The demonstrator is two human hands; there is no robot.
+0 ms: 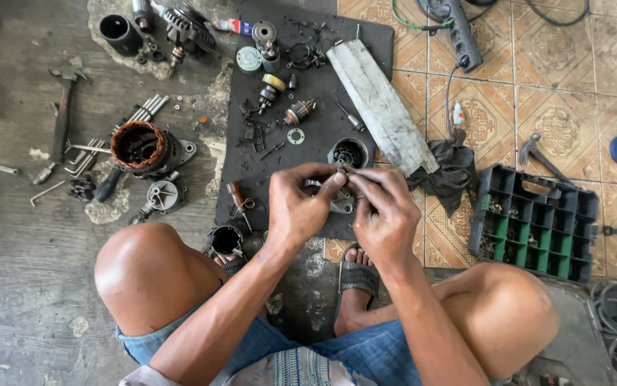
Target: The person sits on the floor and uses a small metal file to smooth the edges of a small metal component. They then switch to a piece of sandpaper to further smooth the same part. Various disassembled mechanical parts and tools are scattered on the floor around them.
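My left hand (298, 204) and my right hand (383, 211) meet over the near edge of a black rubber mat (251, 179). Together they pinch a small metal part (342, 170) between the fingertips. Under the hands a grey metal bracket (340, 205) shows partly; whether a hand holds it I cannot tell. A round black motor housing (348, 152) lies just beyond my fingers. Both knees frame the hands, and my sandalled foot (357, 275) rests below them.
A copper-wound stator (140, 146), a hammer (62, 114), wrenches and loose parts lie on the concrete at left. An armature (298, 112), a grey metal plate (380, 104) and a dark rag (448, 175) are on or by the mat. A compartment tray (534, 221) stands right.
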